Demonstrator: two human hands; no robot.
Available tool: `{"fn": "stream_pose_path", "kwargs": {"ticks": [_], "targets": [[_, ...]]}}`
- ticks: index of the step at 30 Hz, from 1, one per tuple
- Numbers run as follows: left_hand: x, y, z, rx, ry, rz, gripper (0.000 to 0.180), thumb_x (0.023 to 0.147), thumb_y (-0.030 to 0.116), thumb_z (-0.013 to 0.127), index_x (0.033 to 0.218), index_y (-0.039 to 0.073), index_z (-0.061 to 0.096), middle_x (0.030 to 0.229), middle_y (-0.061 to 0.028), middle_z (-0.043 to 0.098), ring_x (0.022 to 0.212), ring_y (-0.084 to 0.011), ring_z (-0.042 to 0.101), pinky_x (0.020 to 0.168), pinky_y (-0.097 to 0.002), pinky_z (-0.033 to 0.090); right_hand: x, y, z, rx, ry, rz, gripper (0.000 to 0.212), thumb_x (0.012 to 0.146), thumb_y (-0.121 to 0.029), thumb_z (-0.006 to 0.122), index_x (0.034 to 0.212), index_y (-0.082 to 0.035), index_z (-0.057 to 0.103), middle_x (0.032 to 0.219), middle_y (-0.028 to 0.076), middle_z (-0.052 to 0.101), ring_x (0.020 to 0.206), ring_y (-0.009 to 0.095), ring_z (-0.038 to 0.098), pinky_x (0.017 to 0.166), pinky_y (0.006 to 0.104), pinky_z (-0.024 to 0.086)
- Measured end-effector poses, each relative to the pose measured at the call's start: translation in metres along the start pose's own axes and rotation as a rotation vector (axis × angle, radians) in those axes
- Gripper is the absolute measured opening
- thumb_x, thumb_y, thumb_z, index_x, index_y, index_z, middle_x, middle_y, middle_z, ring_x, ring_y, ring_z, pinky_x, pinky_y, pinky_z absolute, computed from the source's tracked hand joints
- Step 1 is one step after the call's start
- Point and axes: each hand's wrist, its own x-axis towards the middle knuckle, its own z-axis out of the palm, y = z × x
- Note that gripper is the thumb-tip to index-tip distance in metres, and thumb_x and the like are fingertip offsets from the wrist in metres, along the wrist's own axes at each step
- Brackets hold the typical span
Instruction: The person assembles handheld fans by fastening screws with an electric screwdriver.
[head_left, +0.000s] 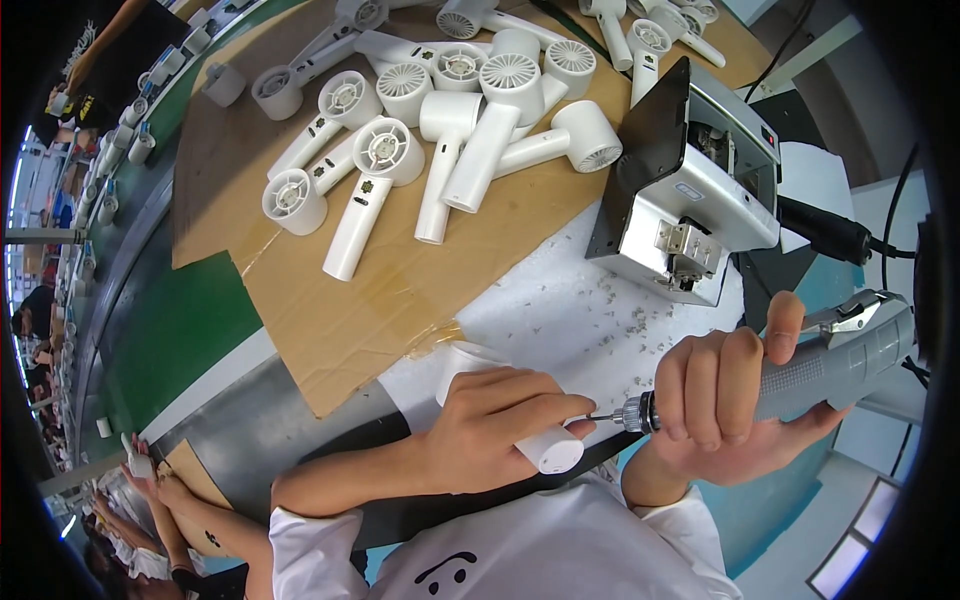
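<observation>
My left hand [505,415] is closed round a white handheld fan [556,452], whose handle end points toward me while its head shows beyond my knuckles. In my right hand [725,400] is a grey electric screwdriver [835,365], held almost level with a lever along its top. Its thin bit reaches left to the fan handle beside my left fingertips; whether it sits in a screw I cannot tell. Straight ahead, several white handheld fans [510,80] lie heaped on a brown cardboard sheet [330,330].
A metal screw feeder [690,190] stands at the right, beyond the screwdriver. Small screws [610,345] are scattered over a white sheet [540,290]. Along the left runs a green conveyor [215,330] carrying fan parts. Another person's hands [145,480] hold a white part at lower left.
</observation>
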Motion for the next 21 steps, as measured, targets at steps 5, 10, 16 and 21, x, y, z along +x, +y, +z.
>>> {"fn": "stream_pose_path", "kwargs": {"ticks": [5,10,16,21], "targets": [[0.0000,-0.0013,0.0000,-0.016,0.003,0.006,0.024,0.068,0.001,0.082,0.088,0.000,0.069,0.067,-0.0071,0.062,0.051,-0.0182,0.057,0.047,-0.0275,0.043,0.0000,0.0011,-0.0011,-0.021,0.004,0.009,0.059,0.093,-0.066,0.029,0.103,-0.009,0.038,0.050,-0.001,0.044,0.034,0.011,0.038,0.038,0.0273,0.034],[-0.0005,-0.0010,-0.0001,-0.011,-0.013,-0.011,0.022,0.069,0.001,0.081,0.086,0.000,0.068,0.066,-0.0075,0.062,0.051,-0.0188,0.057,0.047,-0.0279,0.042,0.0008,0.0030,0.0001,-0.068,-0.006,-0.024,0.058,0.092,-0.068,0.035,0.101,-0.010,0.038,0.050,-0.001,0.046,0.034,0.011,0.041,0.037,0.0263,0.035],[0.0006,0.0002,-0.0016,0.011,-0.021,-0.024,0.020,0.069,0.001,0.081,0.085,0.000,0.068,0.065,-0.0074,0.062,0.051,-0.0193,0.057,0.047,-0.0282,0.042,-0.0004,0.0049,0.0033,-0.118,-0.012,0.014,0.057,0.091,-0.068,0.041,0.098,-0.012,0.037,0.049,-0.002,0.048,0.032,0.011,0.042,0.035,0.0250,0.037],[0.0004,0.0003,-0.0004,0.012,-0.032,-0.032,0.020,0.070,0.002,0.081,0.084,0.000,0.068,0.064,-0.0075,0.062,0.051,-0.0197,0.057,0.047,-0.0285,0.042,0.0002,0.0012,0.0051,-0.117,-0.029,0.009,0.058,0.090,-0.069,0.043,0.099,-0.012,0.038,0.049,-0.002,0.048,0.033,0.011,0.043,0.036,0.0250,0.037]]}}
